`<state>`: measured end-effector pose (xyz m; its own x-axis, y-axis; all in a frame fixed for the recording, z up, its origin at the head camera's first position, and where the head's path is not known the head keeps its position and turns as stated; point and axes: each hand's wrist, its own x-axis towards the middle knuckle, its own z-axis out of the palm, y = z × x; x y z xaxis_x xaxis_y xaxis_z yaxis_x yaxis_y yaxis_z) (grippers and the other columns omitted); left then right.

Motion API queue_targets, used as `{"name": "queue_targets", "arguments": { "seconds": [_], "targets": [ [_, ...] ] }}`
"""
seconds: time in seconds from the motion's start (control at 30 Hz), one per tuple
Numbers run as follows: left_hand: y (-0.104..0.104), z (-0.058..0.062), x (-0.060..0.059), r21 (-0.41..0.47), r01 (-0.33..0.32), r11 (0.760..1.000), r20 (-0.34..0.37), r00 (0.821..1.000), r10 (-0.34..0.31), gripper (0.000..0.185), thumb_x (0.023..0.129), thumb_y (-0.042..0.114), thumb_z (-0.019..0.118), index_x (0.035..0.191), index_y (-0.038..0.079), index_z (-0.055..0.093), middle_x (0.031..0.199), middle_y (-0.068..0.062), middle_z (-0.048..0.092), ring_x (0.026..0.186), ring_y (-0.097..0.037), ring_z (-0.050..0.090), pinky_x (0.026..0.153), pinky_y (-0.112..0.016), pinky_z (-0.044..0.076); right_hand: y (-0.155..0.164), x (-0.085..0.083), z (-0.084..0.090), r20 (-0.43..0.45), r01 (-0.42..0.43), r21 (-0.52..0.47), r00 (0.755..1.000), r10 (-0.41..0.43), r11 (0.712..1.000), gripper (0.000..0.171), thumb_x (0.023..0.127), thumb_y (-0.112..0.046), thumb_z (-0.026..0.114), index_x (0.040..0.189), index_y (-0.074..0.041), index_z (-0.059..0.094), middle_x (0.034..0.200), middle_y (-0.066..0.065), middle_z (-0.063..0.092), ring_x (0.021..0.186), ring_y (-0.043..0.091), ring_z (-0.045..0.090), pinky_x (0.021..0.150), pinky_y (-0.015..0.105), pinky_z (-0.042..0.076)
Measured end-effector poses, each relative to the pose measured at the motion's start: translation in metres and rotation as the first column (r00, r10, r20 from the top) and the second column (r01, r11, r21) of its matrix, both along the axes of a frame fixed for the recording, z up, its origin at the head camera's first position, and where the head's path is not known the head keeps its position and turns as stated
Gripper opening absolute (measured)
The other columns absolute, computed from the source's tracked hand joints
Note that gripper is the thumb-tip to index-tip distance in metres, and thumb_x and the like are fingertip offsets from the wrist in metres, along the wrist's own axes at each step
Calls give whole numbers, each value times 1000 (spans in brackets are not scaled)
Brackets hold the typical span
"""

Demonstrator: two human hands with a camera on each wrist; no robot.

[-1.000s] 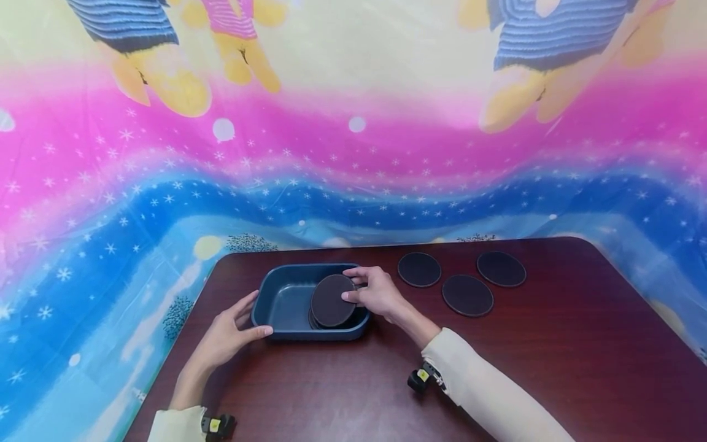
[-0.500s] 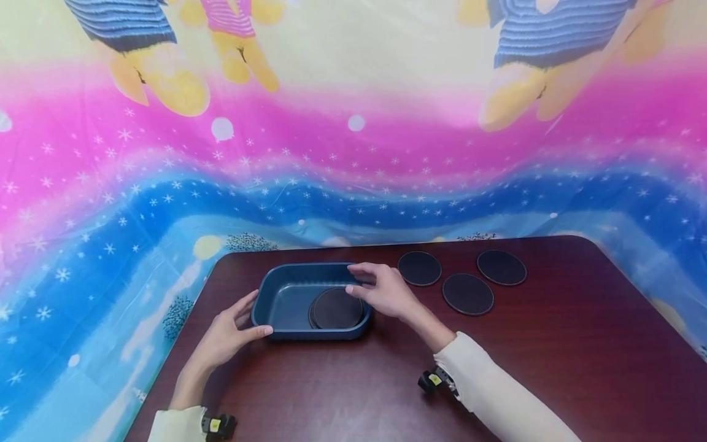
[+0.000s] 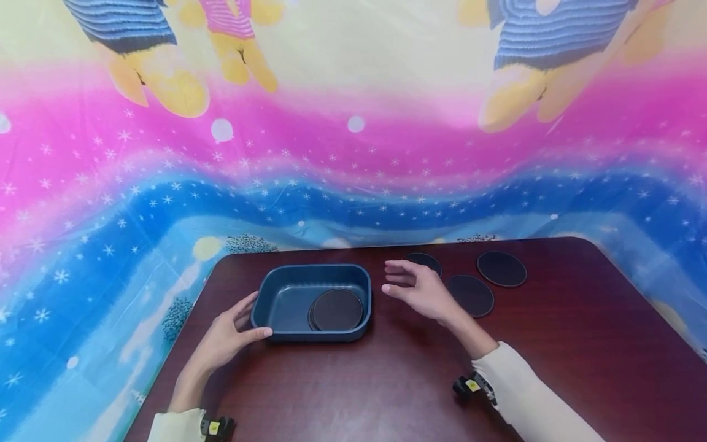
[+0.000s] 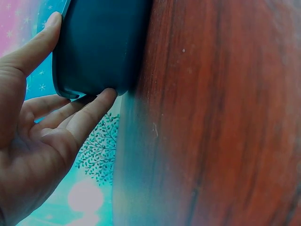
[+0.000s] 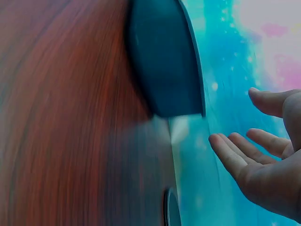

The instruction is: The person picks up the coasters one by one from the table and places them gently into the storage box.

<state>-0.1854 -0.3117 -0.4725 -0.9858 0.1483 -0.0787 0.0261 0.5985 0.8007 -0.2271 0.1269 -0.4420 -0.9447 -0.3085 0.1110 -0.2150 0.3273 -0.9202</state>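
A dark blue rectangular dish point(image 3: 287, 336) stands on the table, its right half holding a small stack of round dark coasters point(image 3: 338, 310). At the dish's left end my left hand point(image 3: 222, 339) holds the corner, thumb on the near rim and fingers against the end wall; the left wrist view shows this hand point(image 4: 51, 125) touching the dish point(image 4: 101, 47). My right hand point(image 3: 422, 291) hovers right of the dish, holding nothing, fingers spread from the thumb. In the right wrist view that hand point(image 5: 268, 155) is apart from the dish point(image 5: 167, 61).
Right of the dish, several coasters lie flat on the brown wooden table point(image 3: 552, 344): one partly behind my right hand point(image 3: 426, 260), a nearer one point(image 3: 474, 296) and a far right one point(image 3: 501, 268). A printed cloth point(image 3: 353, 184) hangs behind the table's back edge.
My right hand has let go of a coaster, which now lies flat on the stack in the dish. That hand has moved right, out of the dish. The left hand has stayed put.
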Motion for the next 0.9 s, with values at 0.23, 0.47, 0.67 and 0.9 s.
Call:
{"name": "queue_targets", "arguments": {
  "seconds": [0.23,0.47,0.67,0.9],
  "targets": [
    [1,0,0,5,1,1000,6,1000,-1,98,96,33,84,172,11,26,169,-26,41,152,-46,46,111,-56,55,48,-2,-5,11,66,68,998,-67,995,64,101,-28,78,156,-8,54,155,21,61,139,38,64,106,44,60],
    [0,1,1,2,-7,1000,6,1000,7,98,95,33,85,172,12,27,169,-25,41,152,-45,47,111,-56,55,97,-1,-12,3,102,174,995,-104,979,72,101,-38,77,161,-10,48,160,20,56,145,40,58,110,51,57],
    [0,2,2,5,0,1000,1,1000,0,98,96,34,84,172,11,26,169,-26,41,152,-47,47,109,-55,56,131,-1,-19,-17,97,216,995,-96,972,74,103,-35,75,162,-3,44,164,25,48,150,50,49,118,59,47],
    [0,1,1,14,9,1000,3,1000,-9,98,96,33,84,172,11,26,169,-26,41,152,-46,47,109,-52,57,159,-1,-27,-49,114,315,993,-103,942,78,103,-40,74,163,-1,42,165,26,46,148,52,49,115,60,47]
  ]
}}
